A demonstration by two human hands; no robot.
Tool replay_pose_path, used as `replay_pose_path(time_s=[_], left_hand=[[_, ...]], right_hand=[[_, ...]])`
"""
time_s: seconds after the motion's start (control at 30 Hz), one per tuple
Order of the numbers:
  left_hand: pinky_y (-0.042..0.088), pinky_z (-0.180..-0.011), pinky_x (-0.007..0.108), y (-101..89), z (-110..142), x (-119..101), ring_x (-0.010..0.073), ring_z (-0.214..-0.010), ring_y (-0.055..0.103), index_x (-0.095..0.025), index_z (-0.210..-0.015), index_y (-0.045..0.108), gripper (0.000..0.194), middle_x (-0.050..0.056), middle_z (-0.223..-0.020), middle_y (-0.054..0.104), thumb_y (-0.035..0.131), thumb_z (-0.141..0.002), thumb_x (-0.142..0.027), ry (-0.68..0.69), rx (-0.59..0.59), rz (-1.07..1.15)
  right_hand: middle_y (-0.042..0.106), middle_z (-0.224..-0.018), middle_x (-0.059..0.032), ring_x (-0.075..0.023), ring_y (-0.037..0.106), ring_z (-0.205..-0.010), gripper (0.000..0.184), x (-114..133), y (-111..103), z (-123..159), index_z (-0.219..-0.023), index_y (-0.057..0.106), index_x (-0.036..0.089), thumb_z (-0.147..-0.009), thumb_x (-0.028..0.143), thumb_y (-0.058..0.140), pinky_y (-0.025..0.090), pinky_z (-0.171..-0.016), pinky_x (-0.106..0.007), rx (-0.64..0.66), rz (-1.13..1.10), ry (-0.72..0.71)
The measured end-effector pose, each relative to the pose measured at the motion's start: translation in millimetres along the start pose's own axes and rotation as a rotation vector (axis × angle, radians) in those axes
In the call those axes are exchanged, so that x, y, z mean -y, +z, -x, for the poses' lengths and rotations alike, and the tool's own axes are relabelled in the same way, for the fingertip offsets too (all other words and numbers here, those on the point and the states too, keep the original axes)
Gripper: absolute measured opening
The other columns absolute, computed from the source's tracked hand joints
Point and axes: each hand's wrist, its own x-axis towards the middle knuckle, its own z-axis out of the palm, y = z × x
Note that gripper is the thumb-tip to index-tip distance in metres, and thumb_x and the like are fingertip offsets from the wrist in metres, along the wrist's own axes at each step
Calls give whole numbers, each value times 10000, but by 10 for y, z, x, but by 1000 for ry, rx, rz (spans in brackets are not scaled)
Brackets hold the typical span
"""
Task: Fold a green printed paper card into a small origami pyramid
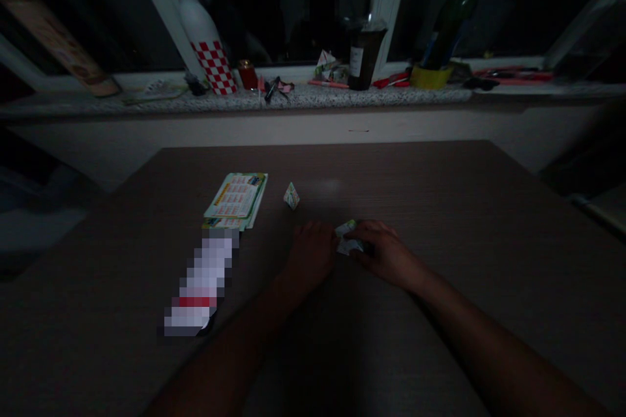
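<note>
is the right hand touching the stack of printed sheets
No, the right hand is on another paper; the stack lies off to the left.

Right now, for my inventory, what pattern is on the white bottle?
The bottle has red-and-white checks low down, best seen in the head view.

Forearms point(244, 339) converged from lower edge — left hand point(313, 249) lay palm-down, fingers bent; right hand point(384, 249) near it, thumb apart from forefinger.
</note>
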Motion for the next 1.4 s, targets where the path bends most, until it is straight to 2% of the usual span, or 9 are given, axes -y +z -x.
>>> replay_pose_path(time_s=[0.2, 0.4, 0.67, 1.17, 1.3, 1.4], left_hand=[[366, -808, 360, 7, -13, 70, 221, -941, 536, -165, -939, 580, 197, 71, -978, 623, 425, -937, -285, 59, 8, 66], [357, -811, 350, 21, -35, 138, 212, -944, 532, -178, -946, 587, 182, 50, -986, 628, 469, -928, -316, 131, 12, 100], [352, -799, 350, 24, -51, 155, 211, -938, 531, -174, -935, 592, 169, 45, -980, 634, 499, -916, -314, 147, 21, 122], [358, -809, 355, 38, -50, 131, 212, -928, 537, -173, -933, 591, 184, 51, -962, 631, 464, -931, -306, 125, 1, 99], [358, -815, 352, 42, -52, 132, 213, -938, 533, -174, -931, 592, 184, 52, -967, 629, 466, -929, -309, 127, 6, 94], [356, -821, 353, 28, -51, 127, 215, -945, 531, -173, -936, 591, 189, 53, -971, 629, 456, -933, -306, 130, 17, 92]], right_hand=[[686, -984, -59, -217, 605, -938, 226, -19, -39, -16, -1024, 687, 225, -815, 181, 611, 444, -860, -377, -64, -106, 9], [697, -970, -49, -228, 602, -955, 216, 25, -13, -12, -987, 694, 244, -781, 191, 656, 439, -863, -394, -62, -66, -16], [695, -922, -39, -218, 601, -916, 144, 48, 6, -21, -927, 702, 235, -789, 217, 665, 439, -841, -372, -62, -82, 21], [684, -995, -53, -239, 592, -958, 257, 19, 10, -14, -980, 693, 252, -727, 216, 715, 437, -860, -401, -42, -37, 29], [686, -977, -49, -230, 595, -941, 226, 26, 17, -21, -974, 689, 243, -749, 225, 699, 434, -848, -380, -50, -49, 32], [689, -907, -39, -217, 596, -903, 124, 49, 42, -40, -920, 693, 238, -804, 233, 650, 423, -824, -360, -78, -32, 50]])
